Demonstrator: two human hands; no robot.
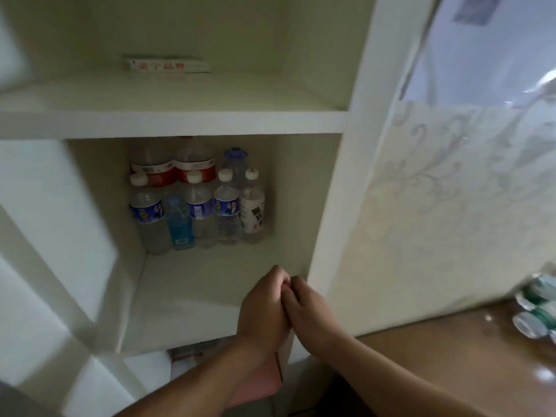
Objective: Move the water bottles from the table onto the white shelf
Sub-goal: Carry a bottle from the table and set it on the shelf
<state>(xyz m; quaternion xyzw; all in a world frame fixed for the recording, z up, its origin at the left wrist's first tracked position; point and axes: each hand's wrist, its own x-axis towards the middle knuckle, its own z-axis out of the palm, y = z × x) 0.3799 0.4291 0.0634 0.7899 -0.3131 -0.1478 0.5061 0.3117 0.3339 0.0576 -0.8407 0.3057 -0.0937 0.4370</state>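
Observation:
Several water bottles (198, 203) stand upright at the back of a compartment of the white shelf (186, 290): small ones with white caps in front, two large red-labelled ones behind. My left hand (264, 308) and my right hand (307, 308) are side by side at the compartment's front right, fingers curled and touching each other, holding nothing I can see. More bottles with green labels (538, 311) lie on the brown table (436, 362) at the far right edge.
A flat red-and-white box (167, 66) lies in the compartment above. The shelf's white upright (337, 206) separates the compartment from the patterned wall (451, 191). A pink object (258, 383) sits below the shelf under my left forearm.

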